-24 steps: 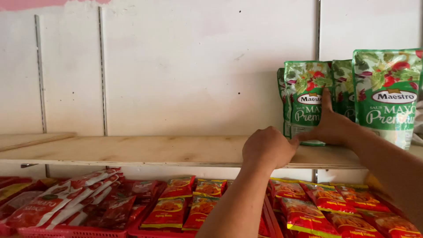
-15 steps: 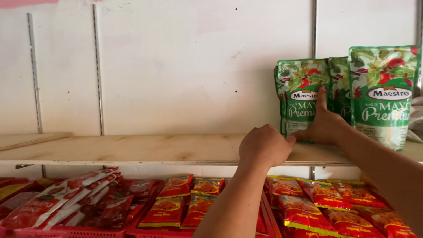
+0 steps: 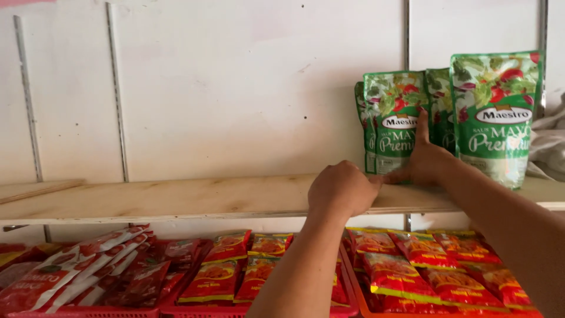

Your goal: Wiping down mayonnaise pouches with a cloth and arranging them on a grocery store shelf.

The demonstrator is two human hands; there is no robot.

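Right hand [image 3: 426, 162] on green pouch [image 3: 391, 121], finger raised

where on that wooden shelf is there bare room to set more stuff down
The wooden shelf is bare from its left end to the left hand. The right end is crowded: green pouches stand there, the right hand against the front one. Red sachets fill the trays below.

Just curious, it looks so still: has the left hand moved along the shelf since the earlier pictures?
No. The left hand rests on the wooden shelf edge, at the same gap left of the wall rail.
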